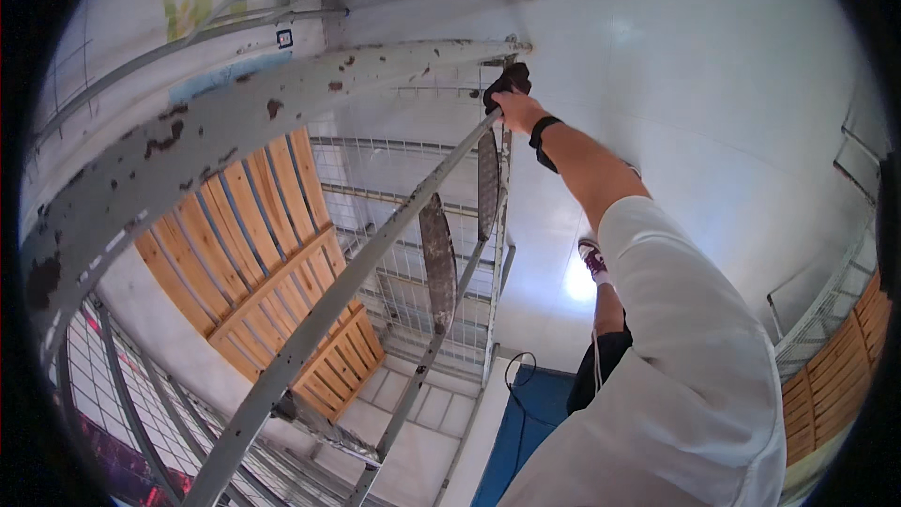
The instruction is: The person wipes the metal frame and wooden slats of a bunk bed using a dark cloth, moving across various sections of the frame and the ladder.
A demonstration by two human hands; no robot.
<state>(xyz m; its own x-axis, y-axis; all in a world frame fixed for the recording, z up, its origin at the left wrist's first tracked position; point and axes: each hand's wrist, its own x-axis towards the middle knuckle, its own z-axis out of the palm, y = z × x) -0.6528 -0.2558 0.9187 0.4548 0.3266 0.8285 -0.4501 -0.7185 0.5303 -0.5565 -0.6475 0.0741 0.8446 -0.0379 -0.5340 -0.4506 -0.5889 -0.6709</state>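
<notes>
My right hand (518,111) is closed around a black, crumpled piece of cloth (508,83). It presses the cloth against the far upper end of a grey metal ladder rail (375,244), near the top corner of the bunk frame. A black band (544,139) sits on that wrist. Worn metal ladder steps (437,263) hang between this rail and another one. Chipped grey paint shows rust spots along the thick upper bed beam (188,127). My left hand is out of view.
Slatted wooden bed boards (272,235) lie inside the frame, with wire mesh around. Another mesh-sided bed with wooden boards (840,371) stands at the right. My shoe (593,261) is on the pale floor (676,84). A black cable (522,394) loops over a blue surface (530,437).
</notes>
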